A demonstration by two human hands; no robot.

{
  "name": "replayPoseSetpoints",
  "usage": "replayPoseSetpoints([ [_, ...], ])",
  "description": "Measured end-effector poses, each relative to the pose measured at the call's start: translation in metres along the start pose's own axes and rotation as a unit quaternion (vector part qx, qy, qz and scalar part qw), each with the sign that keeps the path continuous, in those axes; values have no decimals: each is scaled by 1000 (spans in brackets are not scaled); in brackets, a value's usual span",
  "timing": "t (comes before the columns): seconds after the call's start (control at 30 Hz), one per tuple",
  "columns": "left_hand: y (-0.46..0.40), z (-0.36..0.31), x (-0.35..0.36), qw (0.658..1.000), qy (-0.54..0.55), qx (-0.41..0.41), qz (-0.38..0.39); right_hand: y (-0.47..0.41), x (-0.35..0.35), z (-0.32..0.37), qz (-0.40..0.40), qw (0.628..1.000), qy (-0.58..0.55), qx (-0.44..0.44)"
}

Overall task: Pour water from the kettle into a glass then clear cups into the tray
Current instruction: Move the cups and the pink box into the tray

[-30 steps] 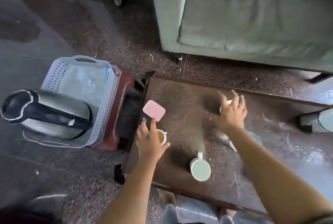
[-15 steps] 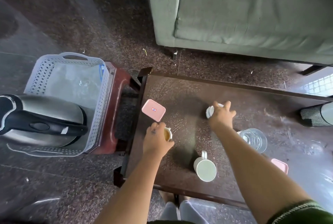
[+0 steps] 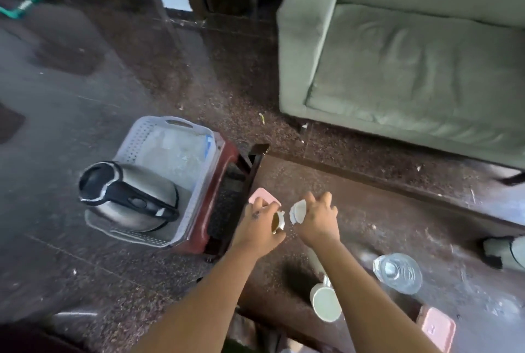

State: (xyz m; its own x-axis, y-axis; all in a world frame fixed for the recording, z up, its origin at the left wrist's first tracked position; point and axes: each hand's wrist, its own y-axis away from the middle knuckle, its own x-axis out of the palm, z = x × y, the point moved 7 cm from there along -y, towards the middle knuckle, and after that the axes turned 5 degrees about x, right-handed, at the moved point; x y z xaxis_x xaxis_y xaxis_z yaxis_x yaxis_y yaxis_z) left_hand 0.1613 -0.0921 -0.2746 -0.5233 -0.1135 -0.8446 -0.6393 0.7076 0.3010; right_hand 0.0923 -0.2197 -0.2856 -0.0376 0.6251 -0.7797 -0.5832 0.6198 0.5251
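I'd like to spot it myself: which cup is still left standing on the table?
Find the dark table in front of the green sofa. Near its front edge, left of the clear glass, stands a white mug. Unlike the cups in the hands, nobody touches it.

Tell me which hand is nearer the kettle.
Left. The left hand holds a small cup just right of the tray with the kettle; the right hand is farther right.

A dark speckled stone floor [image 3: 119,91] fills most of the frame. A grey-green sofa [image 3: 412,54] sits at upper right. A dark wooden desk [image 3: 383,210] runs along the lower right, with a reddish-brown stool [image 3: 224,154] just beside its left end. Pale daylight shows at upper left.
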Motion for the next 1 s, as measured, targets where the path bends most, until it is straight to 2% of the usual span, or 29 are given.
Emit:
replayPoseSetpoints([
  [0.17,-8,17,-117,998,-62,-9,-1,31,-50,117,-50,985,29,-162],
  [0.27,-12,37,-181,998,-65,-15,-6,40,-74,173,-62,974,4,-219],
  [0.4,-16,82,-261,996,-83,9,-29,43,-85,251,-49,960,-97,-257],
  [0.5,-29,132,-299,995,-99,17,-24,29,-65,303,-14,967,-77,-243],
  [0.7,-74,241,-304,998,-61,22,26,-14,13,374,20,986,-7,-165],
  [0.87,-113,305,-275,999,-27,4,34,-57,73,397,35,993,-13,-115],
  [1.0,-134,339,-236,996,-45,8,82,-85,111,402,46,994,17,-95],
])
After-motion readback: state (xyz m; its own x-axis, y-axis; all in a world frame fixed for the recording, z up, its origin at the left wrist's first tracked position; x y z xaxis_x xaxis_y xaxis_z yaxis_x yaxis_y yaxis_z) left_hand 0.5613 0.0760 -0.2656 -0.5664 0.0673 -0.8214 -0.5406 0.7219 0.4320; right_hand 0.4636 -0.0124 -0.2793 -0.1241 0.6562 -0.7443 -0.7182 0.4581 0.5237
